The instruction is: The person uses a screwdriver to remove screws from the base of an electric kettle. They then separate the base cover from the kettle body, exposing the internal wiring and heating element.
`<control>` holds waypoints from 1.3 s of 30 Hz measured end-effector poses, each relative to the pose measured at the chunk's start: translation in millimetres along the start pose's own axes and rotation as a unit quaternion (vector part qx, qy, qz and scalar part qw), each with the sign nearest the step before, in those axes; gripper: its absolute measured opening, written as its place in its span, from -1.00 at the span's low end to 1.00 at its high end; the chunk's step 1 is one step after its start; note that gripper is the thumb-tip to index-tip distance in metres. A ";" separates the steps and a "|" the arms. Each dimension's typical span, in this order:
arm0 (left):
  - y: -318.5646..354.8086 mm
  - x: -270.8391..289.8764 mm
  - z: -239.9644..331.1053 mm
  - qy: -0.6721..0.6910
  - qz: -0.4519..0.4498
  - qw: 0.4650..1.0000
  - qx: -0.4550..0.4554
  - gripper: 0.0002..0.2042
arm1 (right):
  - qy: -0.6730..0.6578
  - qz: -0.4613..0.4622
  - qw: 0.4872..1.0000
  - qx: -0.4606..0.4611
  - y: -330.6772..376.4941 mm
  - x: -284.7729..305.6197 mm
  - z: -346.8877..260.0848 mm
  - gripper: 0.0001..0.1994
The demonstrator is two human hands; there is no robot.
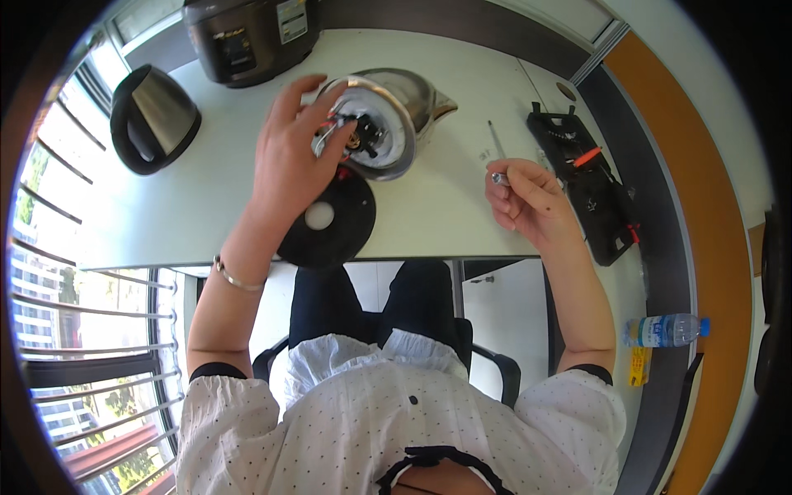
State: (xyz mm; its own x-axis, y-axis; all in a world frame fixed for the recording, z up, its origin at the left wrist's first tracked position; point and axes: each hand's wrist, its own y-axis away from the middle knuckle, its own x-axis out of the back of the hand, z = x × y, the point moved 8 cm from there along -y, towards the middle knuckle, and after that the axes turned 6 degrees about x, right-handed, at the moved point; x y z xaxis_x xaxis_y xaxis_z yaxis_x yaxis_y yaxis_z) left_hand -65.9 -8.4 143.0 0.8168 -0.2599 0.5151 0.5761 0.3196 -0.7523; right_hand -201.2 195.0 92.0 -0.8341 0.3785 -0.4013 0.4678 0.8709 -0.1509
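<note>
A metal kettle (pixel 408 85) lies on its side on the table, with its open underside facing me. Black parts (pixel 371 139) and some wiring show inside that underside. My left hand (pixel 294 144) is closed over the kettle's left rim, its thumb reaching in beside the inner parts. Those fingers partly hide what they touch there. Below the kettle lies a round black base plate (pixel 334 221) with a pale disc in it. Closed near the table's right side, my right hand (pixel 528 198) pinches a small silver-ended tool (pixel 498 178). A thin metal shaft (pixel 497 140) appears just beyond its fingers; I cannot tell whether they are joined.
An open black tool case (pixel 594 194) with a red-handled tool (pixel 587 157) lies at the right. A steel-and-black kettle (pixel 157 120) stands at the left, near window blinds. Behind it is a dark cooker (pixel 252 41). A water bottle (pixel 668 331) lies at the lower right.
</note>
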 end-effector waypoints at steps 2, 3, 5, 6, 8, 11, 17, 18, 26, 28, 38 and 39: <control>-4.2 0.4 -13.8 -0.025 0.009 1.000 -0.013 -0.57 | -0.002 -0.025 1.000 0.000 1.8 -11.9 9.0 -0.73; -9.9 -0.1 -22.6 -0.037 0.018 0.999 -0.022 -0.56 | 0.004 -0.016 1.000 0.000 2.1 -15.5 13.0 -0.73; -15.2 -13.9 -48.6 -0.022 -0.030 0.999 0.006 -0.46 | 0.014 0.002 1.000 0.001 1.9 -27.1 23.7 -0.73; -17.5 -21.5 -57.5 -0.005 -0.055 0.998 0.024 -0.44 | 0.012 0.006 1.000 0.006 3.2 -32.4 26.8 -0.76; -22.1 -39.4 -75.1 0.043 -0.129 0.989 0.058 -0.38 | -0.012 0.019 0.999 0.033 3.6 -40.7 32.4 -0.78; -19.3 -50.2 -87.0 0.126 -0.183 0.973 0.069 -0.42 | -0.056 0.057 0.994 0.078 2.9 -43.3 45.2 -0.81; -15.2 -62.8 -102.8 0.205 -0.195 0.944 0.167 -0.53 | -0.115 0.135 0.973 0.147 -4.1 -39.9 61.0 -0.79; -15.9 -57.4 -97.8 0.172 -0.180 0.959 0.135 -0.54 | -0.119 0.137 0.971 0.158 -6.5 -40.4 62.3 -0.79; -3.2 -48.9 -84.8 0.194 -0.182 0.955 0.130 -0.55 | -0.139 0.177 0.962 0.155 -22.6 -27.4 82.3 -0.81; -2.3 -48.4 -82.7 0.177 -0.173 0.962 0.111 -0.56 | -0.154 0.175 0.961 0.147 -25.4 -24.2 86.3 -0.82; -4.2 -41.8 -68.2 0.140 -0.147 0.978 0.039 -0.53 | -0.122 0.199 0.962 0.146 -33.5 -14.9 84.9 -0.82; -4.2 -41.4 -66.0 0.132 -0.151 0.979 0.036 -0.52 | -0.014 0.233 0.957 0.170 -31.4 -15.1 76.0 -0.82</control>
State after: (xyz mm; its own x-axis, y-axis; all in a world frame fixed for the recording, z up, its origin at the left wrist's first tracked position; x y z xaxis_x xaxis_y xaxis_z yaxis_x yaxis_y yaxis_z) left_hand -104.2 -59.1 97.8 0.5780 -0.5753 0.5788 0.7987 0.2535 -0.5456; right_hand -181.1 138.1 34.1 -0.5052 0.6883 -0.5206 0.8596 0.4546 -0.2332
